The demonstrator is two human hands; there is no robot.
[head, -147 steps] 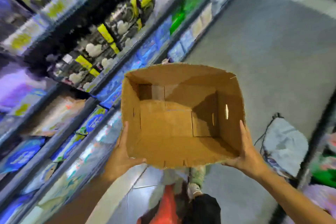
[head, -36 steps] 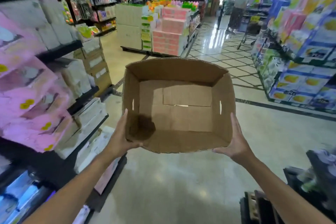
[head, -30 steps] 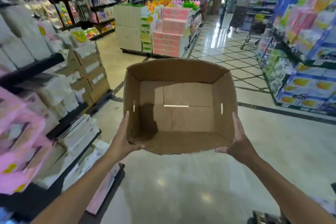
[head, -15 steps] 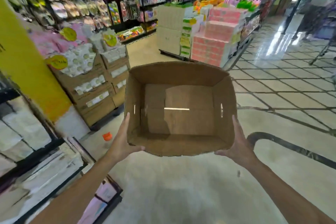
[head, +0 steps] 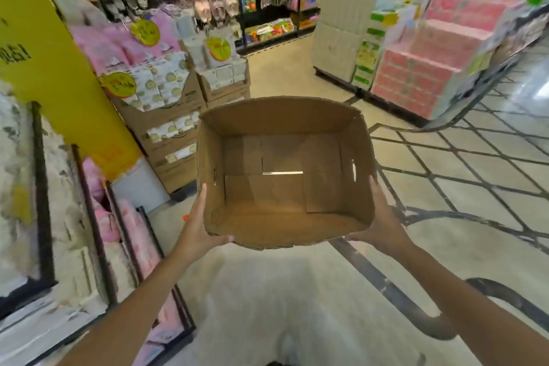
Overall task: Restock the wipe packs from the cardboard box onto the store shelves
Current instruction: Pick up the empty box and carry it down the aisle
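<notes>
Holding cardboard box (head: 285, 169) out front between left hand (head: 198, 229) and right hand (head: 378, 226), box filling the space between them. Showing open floor (head: 297, 291) below and behind both hands. Crowding close outside the left hand: shelf edge (head: 124, 235) with pink packs, yellow pillar (head: 50, 59), stacked cartons (head: 172, 134) just beyond. Leaving tiled aisle (head: 463, 163) open outside the right hand. Standing well ahead of the right hand: pink pallet display (head: 430, 68).

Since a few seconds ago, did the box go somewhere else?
Yes. The cardboard box, held by the left hand and right hand, left the shelf aisle and now sits beside the yellow pillar.
</notes>
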